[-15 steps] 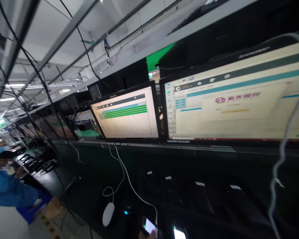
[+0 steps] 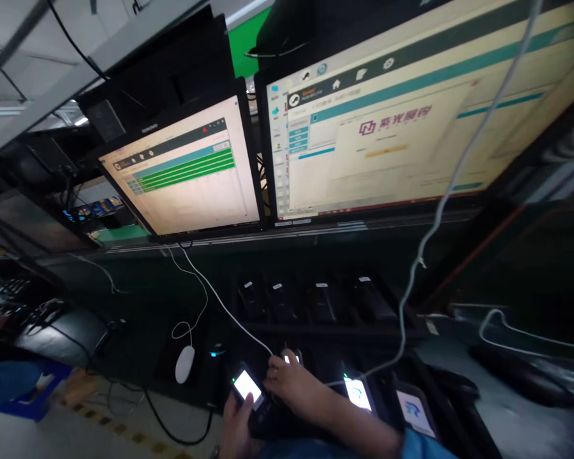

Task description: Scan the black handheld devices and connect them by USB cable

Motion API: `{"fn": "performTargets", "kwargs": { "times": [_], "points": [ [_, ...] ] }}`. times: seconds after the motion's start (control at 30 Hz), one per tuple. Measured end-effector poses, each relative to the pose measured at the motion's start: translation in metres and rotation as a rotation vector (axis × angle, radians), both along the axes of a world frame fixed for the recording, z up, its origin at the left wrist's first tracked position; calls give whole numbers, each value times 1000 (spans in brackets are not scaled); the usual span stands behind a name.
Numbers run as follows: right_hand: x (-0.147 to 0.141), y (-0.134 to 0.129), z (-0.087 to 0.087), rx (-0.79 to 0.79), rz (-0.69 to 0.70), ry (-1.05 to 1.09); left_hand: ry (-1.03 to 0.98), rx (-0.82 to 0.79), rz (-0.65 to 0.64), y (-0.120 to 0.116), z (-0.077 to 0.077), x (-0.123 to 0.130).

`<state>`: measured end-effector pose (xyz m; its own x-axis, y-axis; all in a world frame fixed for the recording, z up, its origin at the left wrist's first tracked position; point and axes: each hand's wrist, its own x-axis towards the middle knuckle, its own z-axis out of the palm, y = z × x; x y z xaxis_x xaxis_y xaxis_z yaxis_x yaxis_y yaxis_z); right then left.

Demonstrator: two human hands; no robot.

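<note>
My left hand [image 2: 238, 426] grips a black handheld terminal [image 2: 247, 385] with a bright white screen and a small green light, thumb along its lower edge. Just right of it, my right hand [image 2: 296, 387] has its fingers closed where a white cable [image 2: 229, 310] ends; the plug itself is hidden. Partly behind those fingers shows another small lit screen [image 2: 293, 359]. Beyond my right forearm lie two more lit devices, one screen [image 2: 358, 392] with a green light above it and a second screen [image 2: 414, 411] bearing a blue logo.
Several dark devices with white labels lie in a black tray [image 2: 328, 330]. A white mouse [image 2: 185, 364] is at the left. Two monitors, the left screen [image 2: 191, 197] and right screen [image 2: 363, 172], stand behind. A grey cable [image 2: 442, 204] hangs across the right. Someone's blue sleeve [image 2: 9, 382] shows far left.
The view has swung right and downward. My right hand and forearm have come into view at the cable's end. The terminal in my left hand now shows more fully.
</note>
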<state>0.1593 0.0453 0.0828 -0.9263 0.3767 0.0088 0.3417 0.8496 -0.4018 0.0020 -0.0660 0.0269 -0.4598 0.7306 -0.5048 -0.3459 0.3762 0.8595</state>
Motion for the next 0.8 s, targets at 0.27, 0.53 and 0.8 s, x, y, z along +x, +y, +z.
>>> {"fn": "performTargets", "kwargs": {
  "times": [0.27,0.53,0.8],
  "points": [
    [42,49,59,286,113,63,-195,8,18,-24,0,-44],
    [51,43,54,308,-37,326,393,-97,-452,30,-24,-43],
    [43,4,38,447,-218,591,869,-142,-343,30,-71,-56]
  ]
}}
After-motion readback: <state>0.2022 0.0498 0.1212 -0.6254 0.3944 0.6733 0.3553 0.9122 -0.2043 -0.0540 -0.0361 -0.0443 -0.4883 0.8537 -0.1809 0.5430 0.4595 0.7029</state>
